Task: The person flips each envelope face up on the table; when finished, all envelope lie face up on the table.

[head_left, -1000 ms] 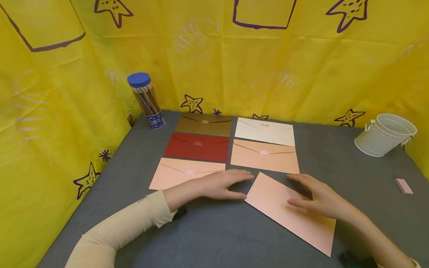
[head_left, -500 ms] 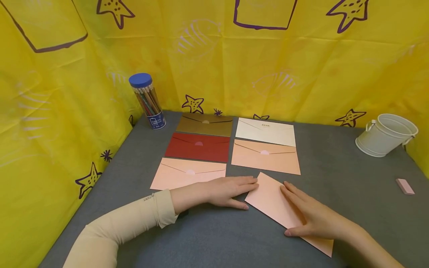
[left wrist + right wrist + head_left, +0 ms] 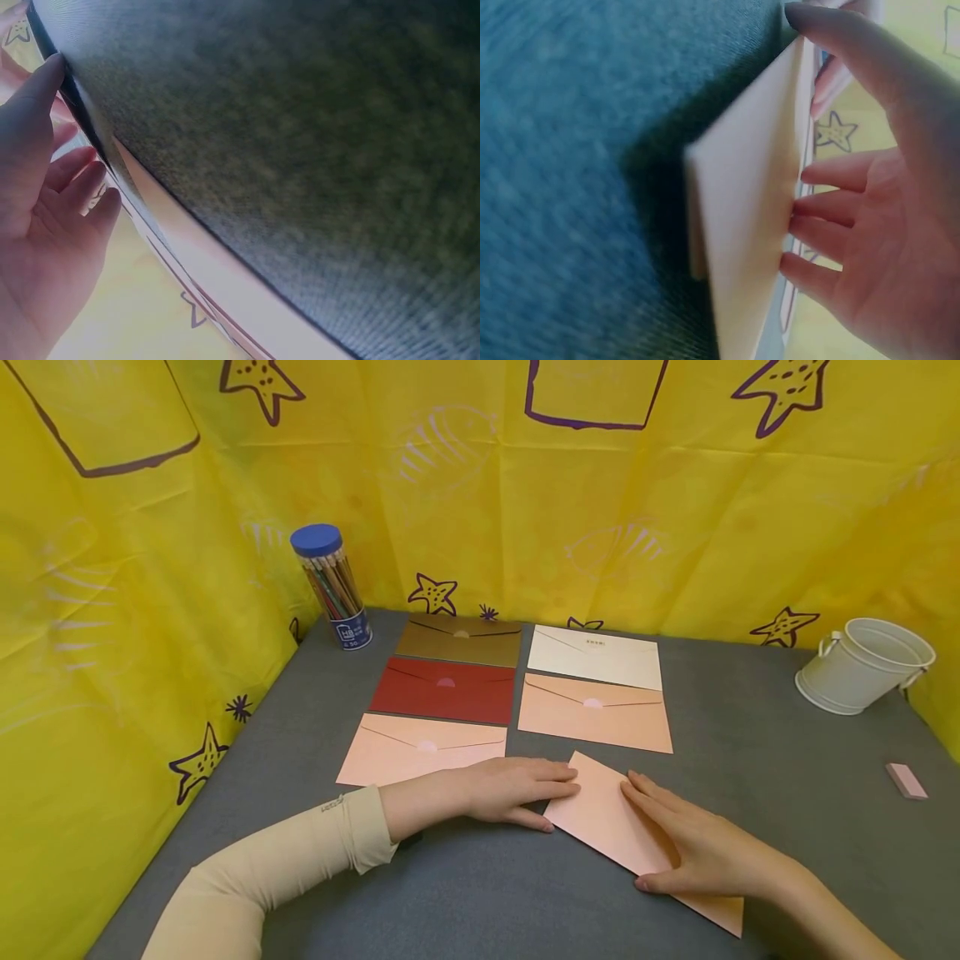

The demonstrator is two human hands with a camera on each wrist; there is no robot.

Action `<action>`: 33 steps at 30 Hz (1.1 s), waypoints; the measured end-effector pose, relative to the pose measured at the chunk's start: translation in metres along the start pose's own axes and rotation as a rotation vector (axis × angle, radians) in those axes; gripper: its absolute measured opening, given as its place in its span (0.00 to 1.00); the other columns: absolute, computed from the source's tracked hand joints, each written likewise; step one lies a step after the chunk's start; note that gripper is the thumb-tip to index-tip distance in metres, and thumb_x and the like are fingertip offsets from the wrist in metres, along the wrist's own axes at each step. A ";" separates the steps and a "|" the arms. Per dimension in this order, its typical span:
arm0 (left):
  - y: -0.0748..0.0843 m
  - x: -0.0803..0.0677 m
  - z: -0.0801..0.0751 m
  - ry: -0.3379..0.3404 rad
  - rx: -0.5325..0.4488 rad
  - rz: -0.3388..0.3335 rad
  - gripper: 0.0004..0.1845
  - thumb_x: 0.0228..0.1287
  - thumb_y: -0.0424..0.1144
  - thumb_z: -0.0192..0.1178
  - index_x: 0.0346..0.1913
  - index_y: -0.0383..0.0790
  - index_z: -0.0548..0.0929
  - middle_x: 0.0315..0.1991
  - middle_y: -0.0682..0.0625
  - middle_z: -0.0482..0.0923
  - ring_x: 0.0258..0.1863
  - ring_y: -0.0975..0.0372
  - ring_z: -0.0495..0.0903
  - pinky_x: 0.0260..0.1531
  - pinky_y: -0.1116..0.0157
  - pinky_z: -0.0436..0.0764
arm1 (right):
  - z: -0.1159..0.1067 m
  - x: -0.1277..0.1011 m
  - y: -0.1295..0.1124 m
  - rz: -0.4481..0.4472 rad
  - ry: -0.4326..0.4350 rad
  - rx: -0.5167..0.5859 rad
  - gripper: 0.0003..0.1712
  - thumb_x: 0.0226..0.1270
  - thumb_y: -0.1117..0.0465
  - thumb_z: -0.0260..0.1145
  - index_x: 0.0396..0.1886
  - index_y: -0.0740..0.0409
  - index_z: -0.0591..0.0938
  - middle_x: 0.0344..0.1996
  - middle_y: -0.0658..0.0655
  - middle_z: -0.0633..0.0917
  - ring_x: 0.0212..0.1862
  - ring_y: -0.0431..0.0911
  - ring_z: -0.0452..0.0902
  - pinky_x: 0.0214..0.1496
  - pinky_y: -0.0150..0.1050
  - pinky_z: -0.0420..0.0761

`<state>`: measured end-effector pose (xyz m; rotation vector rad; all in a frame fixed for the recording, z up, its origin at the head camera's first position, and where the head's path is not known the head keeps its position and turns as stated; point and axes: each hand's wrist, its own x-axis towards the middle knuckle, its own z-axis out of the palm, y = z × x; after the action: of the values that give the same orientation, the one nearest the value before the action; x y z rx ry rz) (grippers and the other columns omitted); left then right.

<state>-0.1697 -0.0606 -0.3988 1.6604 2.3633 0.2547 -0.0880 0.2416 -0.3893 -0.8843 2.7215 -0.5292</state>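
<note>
A plain pale pink envelope [image 3: 600, 810] lies slanted on the grey table, its near right corner pointing at the person. My right hand [image 3: 697, 852] spans this envelope, thumb at the near long edge and fingertips at the far one; the right wrist view shows the same hold on the envelope [image 3: 742, 187]. At the upper left corner, my left hand [image 3: 502, 789] rests with fairly straight fingers, the fingertips touching the envelope and the thumb stretched out beside it. Behind the left forearm is a light pink envelope [image 3: 405, 756] with a round seal, partly covered by that arm.
Further back lie a red envelope [image 3: 442, 697], a gold envelope [image 3: 457, 647], a white envelope [image 3: 592, 664] and a peach envelope [image 3: 592, 722]. A blue-capped tub of pencils [image 3: 333, 589] stands back left. At right are a white bucket [image 3: 847, 672] and a pink eraser [image 3: 907, 781].
My right hand has come down from above the slanted envelope and now holds its long edges. The left fingertips have moved onto its corner. The envelope has shifted slightly left.
</note>
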 end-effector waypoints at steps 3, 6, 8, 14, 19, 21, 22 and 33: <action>-0.001 -0.001 -0.001 0.014 0.015 0.047 0.32 0.72 0.53 0.55 0.72 0.43 0.66 0.73 0.49 0.60 0.73 0.60 0.56 0.70 0.68 0.52 | -0.002 0.000 0.001 -0.014 -0.003 0.016 0.58 0.56 0.28 0.64 0.78 0.50 0.54 0.75 0.58 0.57 0.71 0.56 0.60 0.59 0.56 0.72; -0.003 -0.002 -0.002 0.047 0.039 0.114 0.29 0.73 0.51 0.54 0.71 0.43 0.69 0.71 0.47 0.64 0.72 0.60 0.59 0.70 0.67 0.53 | -0.004 0.001 0.002 -0.040 -0.002 0.026 0.57 0.57 0.30 0.66 0.78 0.51 0.56 0.75 0.57 0.59 0.71 0.55 0.61 0.60 0.53 0.72; -0.005 -0.003 -0.002 0.084 0.058 0.167 0.26 0.73 0.49 0.54 0.69 0.43 0.71 0.69 0.47 0.67 0.70 0.61 0.62 0.70 0.66 0.54 | -0.006 0.002 0.003 -0.054 -0.002 0.029 0.56 0.57 0.31 0.66 0.77 0.51 0.57 0.74 0.57 0.60 0.70 0.55 0.61 0.60 0.52 0.72; -0.007 -0.004 -0.003 0.205 0.078 0.268 0.21 0.73 0.46 0.55 0.64 0.42 0.77 0.64 0.48 0.74 0.66 0.62 0.69 0.68 0.65 0.61 | -0.010 0.004 0.005 -0.074 -0.017 0.029 0.51 0.59 0.34 0.67 0.76 0.48 0.60 0.73 0.53 0.63 0.70 0.53 0.63 0.61 0.50 0.72; -0.006 -0.003 -0.005 0.304 0.098 0.304 0.19 0.73 0.44 0.55 0.61 0.43 0.80 0.59 0.51 0.78 0.62 0.64 0.73 0.65 0.63 0.66 | -0.019 0.003 0.007 -0.136 -0.001 0.050 0.45 0.61 0.39 0.68 0.74 0.49 0.65 0.70 0.48 0.69 0.67 0.47 0.68 0.60 0.41 0.73; -0.006 -0.004 -0.006 0.339 0.114 0.308 0.18 0.73 0.44 0.56 0.60 0.43 0.81 0.58 0.52 0.79 0.61 0.65 0.73 0.65 0.63 0.67 | -0.024 0.002 0.007 -0.180 0.017 0.054 0.42 0.62 0.42 0.69 0.72 0.50 0.68 0.67 0.47 0.72 0.65 0.44 0.70 0.60 0.37 0.72; -0.005 -0.004 -0.007 0.356 0.119 0.309 0.18 0.72 0.44 0.56 0.60 0.43 0.81 0.57 0.53 0.80 0.61 0.66 0.74 0.64 0.63 0.67 | -0.026 0.002 0.007 -0.197 0.023 0.055 0.40 0.62 0.43 0.69 0.71 0.50 0.69 0.66 0.46 0.73 0.64 0.42 0.71 0.59 0.36 0.73; -0.007 -0.012 -0.011 0.494 0.083 0.287 0.14 0.70 0.43 0.59 0.55 0.45 0.85 0.50 0.57 0.84 0.52 0.69 0.79 0.58 0.74 0.70 | -0.042 -0.003 0.009 -0.297 0.076 0.105 0.27 0.62 0.51 0.71 0.62 0.44 0.79 0.55 0.45 0.82 0.54 0.38 0.79 0.52 0.28 0.75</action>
<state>-0.1756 -0.0740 -0.3887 2.1855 2.4752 0.7004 -0.1039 0.2613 -0.3548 -1.2729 2.6114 -0.7696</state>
